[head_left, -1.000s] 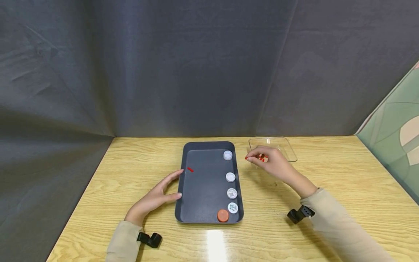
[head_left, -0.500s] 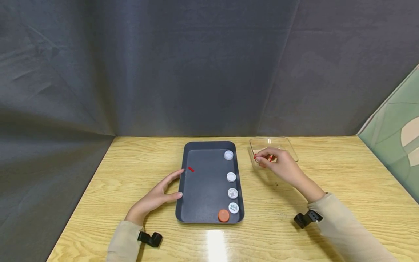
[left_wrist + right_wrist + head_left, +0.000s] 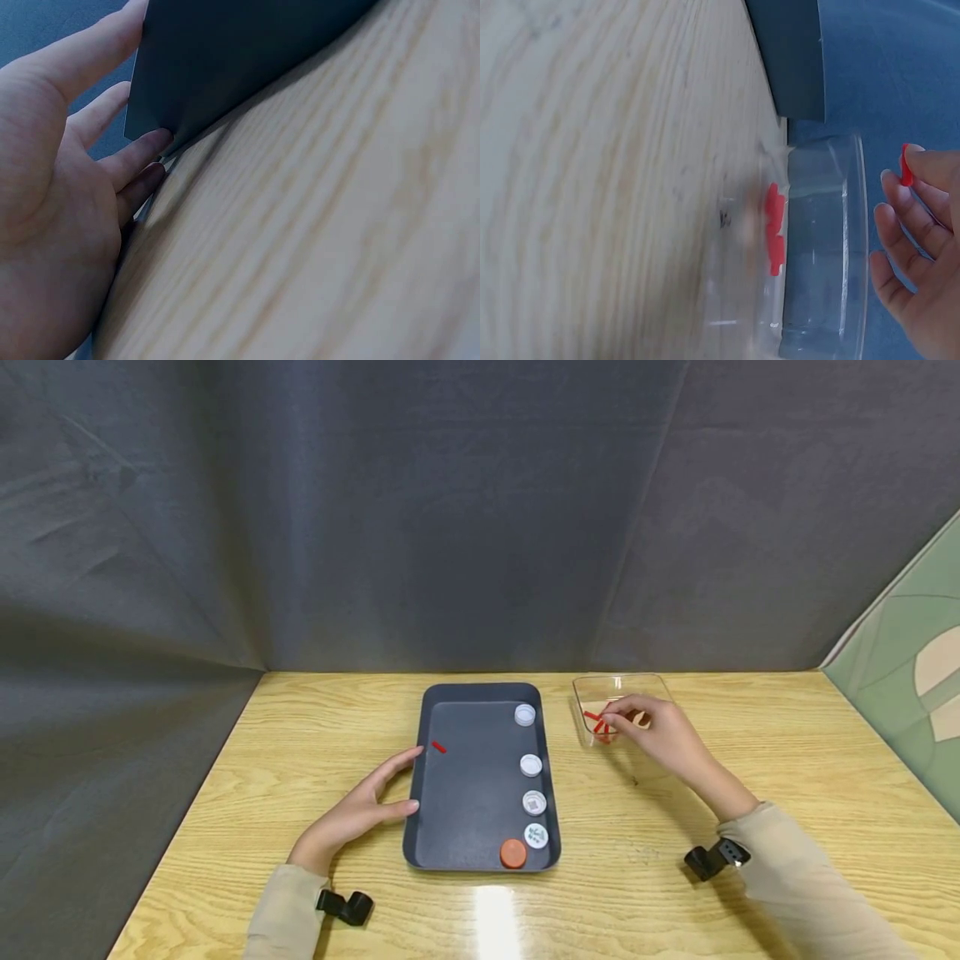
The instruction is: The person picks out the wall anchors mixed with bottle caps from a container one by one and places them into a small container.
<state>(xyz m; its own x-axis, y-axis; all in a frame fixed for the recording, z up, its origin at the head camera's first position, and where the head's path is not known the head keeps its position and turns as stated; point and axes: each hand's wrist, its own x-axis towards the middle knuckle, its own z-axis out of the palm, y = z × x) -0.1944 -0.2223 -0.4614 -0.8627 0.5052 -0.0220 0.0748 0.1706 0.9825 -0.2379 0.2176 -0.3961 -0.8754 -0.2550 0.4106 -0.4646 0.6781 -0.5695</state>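
My right hand (image 3: 656,735) is over the near side of a clear plastic box (image 3: 624,678). In the right wrist view, the thumb and index finger pinch a small red stick (image 3: 907,166) above the box's rim. Several similar red sticks (image 3: 598,725) lie on the box floor, partly covered by that hand in the head view. My left hand (image 3: 352,814) rests with spread fingers and thumb against the left edge of a dark grey tray (image 3: 472,806). Inside the tray, one red stick (image 3: 438,747) lies near the left wall, just past the left fingertips.
Along the tray's right side stand several white round caps (image 3: 531,766), with an orange cap (image 3: 513,853) at the near right corner. A dark cloth wall (image 3: 450,527) rises behind the wooden table (image 3: 645,910). A green patterned panel (image 3: 900,693) stands at the right.
My right hand has moved right from the gap beside the tray to over the clear box, uncovering more red sticks there. The left hand has stayed at the tray edge.
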